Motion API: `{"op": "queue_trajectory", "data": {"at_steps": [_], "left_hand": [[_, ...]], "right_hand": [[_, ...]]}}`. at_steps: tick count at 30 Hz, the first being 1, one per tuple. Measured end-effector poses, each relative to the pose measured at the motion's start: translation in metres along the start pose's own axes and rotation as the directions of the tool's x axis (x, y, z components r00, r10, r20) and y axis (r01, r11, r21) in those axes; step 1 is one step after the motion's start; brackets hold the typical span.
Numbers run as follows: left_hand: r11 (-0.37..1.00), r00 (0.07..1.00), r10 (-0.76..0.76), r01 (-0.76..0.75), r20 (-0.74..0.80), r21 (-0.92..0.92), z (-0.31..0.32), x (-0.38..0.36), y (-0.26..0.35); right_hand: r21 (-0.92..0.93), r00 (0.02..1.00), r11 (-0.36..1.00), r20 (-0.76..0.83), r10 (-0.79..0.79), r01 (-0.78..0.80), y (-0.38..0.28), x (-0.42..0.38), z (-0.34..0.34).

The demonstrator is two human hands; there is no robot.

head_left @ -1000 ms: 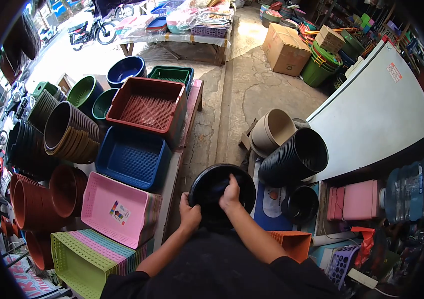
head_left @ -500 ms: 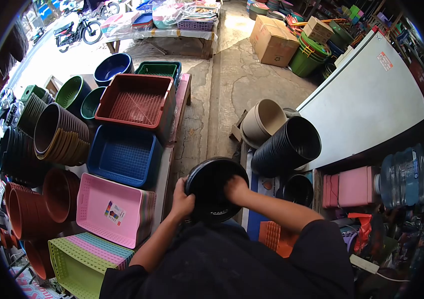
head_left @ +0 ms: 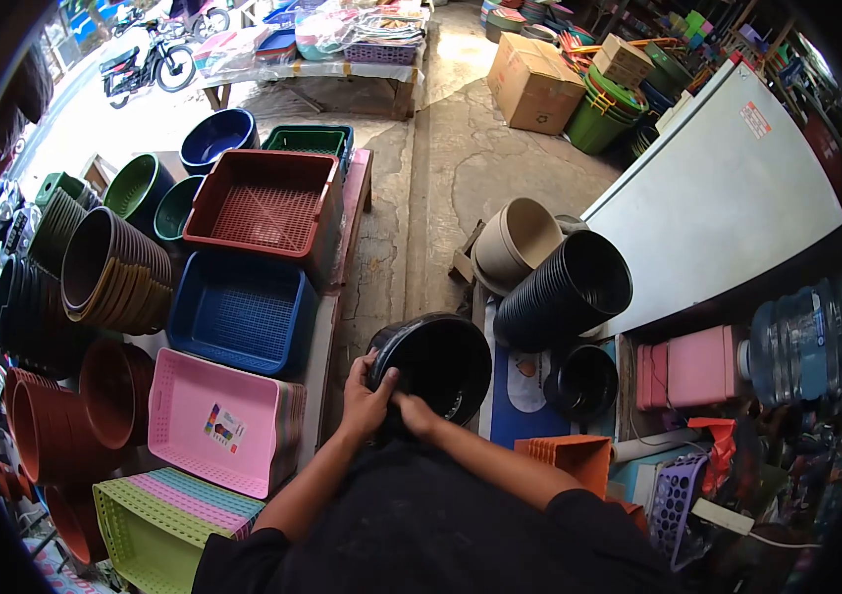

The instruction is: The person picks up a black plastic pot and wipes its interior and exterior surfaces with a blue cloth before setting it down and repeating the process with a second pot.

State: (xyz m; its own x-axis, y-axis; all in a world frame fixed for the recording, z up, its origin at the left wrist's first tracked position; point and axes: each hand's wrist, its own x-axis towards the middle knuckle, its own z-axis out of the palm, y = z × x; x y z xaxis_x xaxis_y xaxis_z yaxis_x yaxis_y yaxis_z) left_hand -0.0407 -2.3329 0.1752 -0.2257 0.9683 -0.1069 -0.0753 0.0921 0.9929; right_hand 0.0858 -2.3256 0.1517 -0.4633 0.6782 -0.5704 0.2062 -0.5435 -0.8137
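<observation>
A glossy black plastic pot point(head_left: 456, 346) is held tilted in front of my body, its opening facing up toward me. Closed round its left rim, my left hand point(head_left: 366, 398) has its thumb on the inner side and its fingers outside. My right hand point(head_left: 415, 416) is closed at the near-left part of the opening, close beside the left thumb. Its fingertips are lost in the dark, so I cannot tell what they hold.
To the left stand stacked baskets in pink point(head_left: 213, 421), blue point(head_left: 241, 309) and brown point(head_left: 263, 203), with stacked pots beyond. On the right are a black pot stack point(head_left: 565, 287), beige pots point(head_left: 518, 241), an orange container point(head_left: 579, 457) and a large white panel point(head_left: 728, 198).
My right hand has moved from deep inside the pot's right side to its near-left rim, beside my left hand. The left hand keeps its hold. The view has shifted slightly.
</observation>
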Motion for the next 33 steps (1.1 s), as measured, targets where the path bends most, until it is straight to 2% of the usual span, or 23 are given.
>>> {"op": "queue_trajectory", "data": {"at_steps": [2, 4, 6, 8, 10, 11, 12, 13, 14, 15, 16, 17, 18, 19, 21, 22, 24, 25, 27, 28, 30, 32, 33], "left_hand": [[1.000, 1.000, 0.012, -0.012, 0.025, -0.003, -0.001, -0.003, 0.001], [0.999, 1.000, 0.003, -0.003, 0.004, 0.046, -0.005, -0.004, -0.002], [0.996, 1.000, -0.001, 0.003, -0.023, 0.095, -0.010, 0.000, -0.007], [0.995, 0.998, -0.002, 0.007, -0.060, 0.096, -0.012, 0.004, -0.012], [0.995, 0.993, -0.096, 0.094, -0.062, -0.036, -0.015, 0.012, -0.011], [0.970, 0.979, -0.191, 0.179, -0.066, -0.163, -0.016, 0.016, -0.007], [0.971, 0.980, -0.188, 0.176, -0.061, -0.160, -0.017, 0.018, -0.003], [0.984, 0.989, -0.137, 0.129, -0.056, -0.121, -0.019, 0.018, 0.005], [0.993, 0.995, -0.088, 0.084, -0.051, -0.080, -0.022, 0.017, 0.008], [0.999, 0.999, 0.011, -0.009, -0.040, 0.049, -0.028, 0.020, -0.003], [0.998, 0.999, 0.016, -0.014, -0.034, 0.056, -0.032, 0.022, -0.001], [0.991, 0.998, 0.062, -0.058, -0.028, 0.120, -0.035, 0.026, 0.002], [0.978, 0.994, 0.110, -0.105, -0.019, 0.179, -0.036, 0.031, 0.005], [0.977, 0.993, 0.120, -0.116, -0.012, 0.179, -0.036, 0.034, 0.013], [0.956, 0.999, 0.047, -0.044, -0.002, 0.289, -0.038, 0.034, 0.028], [0.955, 0.999, 0.053, -0.051, 0.000, 0.291, -0.041, 0.037, 0.025], [0.971, 0.998, -0.053, 0.046, 0.023, 0.233, -0.045, 0.044, 0.014], [0.972, 0.999, -0.047, 0.039, 0.027, 0.232, -0.047, 0.046, 0.015], [0.970, 0.983, -0.100, 0.061, 0.155, 0.237, -0.048, 0.048, 0.019], [0.970, 0.983, -0.100, 0.061, 0.156, 0.235, -0.046, 0.048, 0.019], [0.986, 0.985, -0.094, 0.072, 0.143, 0.152, -0.044, 0.048, 0.020], [0.992, 0.991, -0.094, 0.086, 0.092, 0.087, -0.041, 0.045, 0.041], [0.995, 0.994, -0.102, 0.101, 0.046, 0.025, -0.040, 0.043, 0.048]], "right_hand": [[0.482, 0.988, 0.862, -0.078, -0.136, 0.156, -0.027, 0.009, 0.009], [0.817, 0.985, 0.576, 0.119, -0.125, -0.025, -0.062, 0.005, -0.016], [0.829, 0.978, 0.554, 0.048, -0.205, 0.076, -0.103, -0.018, -0.023], [0.812, 0.957, 0.568, 0.043, -0.289, 0.135, -0.085, -0.021, -0.017], [0.456, 0.981, 0.869, -0.102, -0.164, 0.192, -0.067, -0.027, 0.008], [0.435, 0.990, 0.890, -0.036, -0.135, 0.137, -0.057, -0.030, 0.013], [0.410, 0.994, 0.908, 0.032, -0.105, 0.083, -0.044, -0.030, 0.016], [0.233, 0.990, 0.968, 0.084, -0.112, 0.089, -0.023, -0.023, 0.013], [0.235, 0.990, 0.968, 0.085, -0.112, 0.090, -0.023, -0.025, 0.007], [-0.126, 0.988, 0.989, 0.142, -0.059, 0.078, -0.024, -0.029, -0.003], [-0.469, 0.985, 0.880, 0.171, 0.004, 0.078, -0.026, -0.033, -0.012], [-0.462, 0.986, 0.883, 0.166, -0.007, 0.084, -0.022, -0.036, -0.021], [-0.746, 0.982, 0.639, 0.155, -0.109, 0.189, -0.016, -0.037, -0.031], [-0.927, 0.963, 0.294, 0.178, -0.202, 0.233, -0.013, -0.040, -0.042], [-0.985, 0.968, 0.021, 0.161, -0.192, 0.169, -0.027, -0.043, -0.062], [-0.986, 0.967, 0.020, 0.161, -0.198, 0.168, -0.037, -0.044, -0.072], [-0.950, 0.935, -0.294, 0.196, -0.296, 0.106, -0.060, -0.046, -0.092], [-0.950, 0.934, -0.296, 0.193, -0.301, 0.100, -0.064, -0.037, -0.104], [-0.808, 0.817, -0.579, 0.404, -0.412, 0.108, -0.066, -0.017, -0.128], [-0.808, 0.818, -0.580, 0.403, -0.411, 0.106, -0.073, -0.018, -0.132], [-0.704, 0.702, -0.707, 0.540, -0.464, 0.074, -0.087, -0.019, -0.137], [-0.731, 0.749, -0.671, 0.513, -0.420, 0.124, -0.087, -0.032, -0.121], [-0.825, 0.876, -0.547, 0.361, -0.319, 0.141, -0.086, -0.045, -0.103]]}}
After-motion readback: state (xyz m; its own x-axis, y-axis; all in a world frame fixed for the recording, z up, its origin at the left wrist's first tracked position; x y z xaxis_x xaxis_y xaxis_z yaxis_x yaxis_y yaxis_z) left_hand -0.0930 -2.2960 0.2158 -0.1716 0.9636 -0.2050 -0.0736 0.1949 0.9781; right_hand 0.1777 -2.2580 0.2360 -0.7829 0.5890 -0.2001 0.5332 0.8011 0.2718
